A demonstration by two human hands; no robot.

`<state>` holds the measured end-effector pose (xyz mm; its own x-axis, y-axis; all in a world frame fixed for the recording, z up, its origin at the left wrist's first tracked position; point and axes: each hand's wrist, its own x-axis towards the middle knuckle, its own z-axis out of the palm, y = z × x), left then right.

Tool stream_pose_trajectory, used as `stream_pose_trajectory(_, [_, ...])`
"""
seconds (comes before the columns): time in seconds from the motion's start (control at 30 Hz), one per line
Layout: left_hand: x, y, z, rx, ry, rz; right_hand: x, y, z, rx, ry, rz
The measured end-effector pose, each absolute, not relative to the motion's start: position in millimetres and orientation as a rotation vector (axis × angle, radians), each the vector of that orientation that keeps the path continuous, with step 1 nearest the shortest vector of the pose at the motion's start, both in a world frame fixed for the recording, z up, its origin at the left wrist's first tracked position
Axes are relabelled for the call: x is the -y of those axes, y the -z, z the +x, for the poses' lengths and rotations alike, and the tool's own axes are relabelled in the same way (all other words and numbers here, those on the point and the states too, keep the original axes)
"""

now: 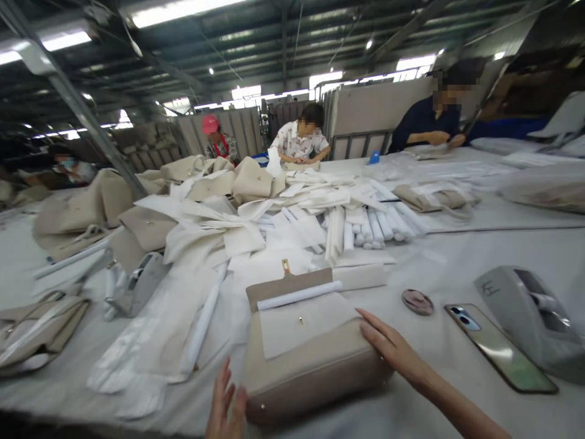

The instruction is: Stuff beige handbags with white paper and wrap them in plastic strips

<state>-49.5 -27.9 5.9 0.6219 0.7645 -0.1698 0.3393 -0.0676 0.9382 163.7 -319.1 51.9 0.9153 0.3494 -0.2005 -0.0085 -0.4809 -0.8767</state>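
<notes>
A beige leather handbag (315, 372) lies on the white-covered table (457, 268) right in front of me, its flap open toward the far side. White paper (304, 323) and a white paper roll (299, 295) lie on its open top. My right hand (390, 347) rests flat against the bag's right end, fingers stretched out. My left hand (225, 405) is at the bag's lower left corner, fingers apart, holding nothing.
A phone (500, 349), a small round disc (417, 302) and a grey tape dispenser (532, 317) lie to the right. Heaps of white paper sheets and rolls (365, 225) and more beige bags (146, 228) fill the middle and left. Several people work at the far side.
</notes>
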Motion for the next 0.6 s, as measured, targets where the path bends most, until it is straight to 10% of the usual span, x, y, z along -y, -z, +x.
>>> stream_pose_trajectory(0.4, [25.3, -40.5, -42.4, -0.436, -0.545, 2.397, 346.1, -66.7, 127.3, 0.342, -0.145, -2.225])
stream_pose_trajectory(0.6, [67.4, -91.1, 20.7, 0.25, 0.139, 2.725, 280.0, -99.8, 184.2, 0.997, -0.117, -2.294])
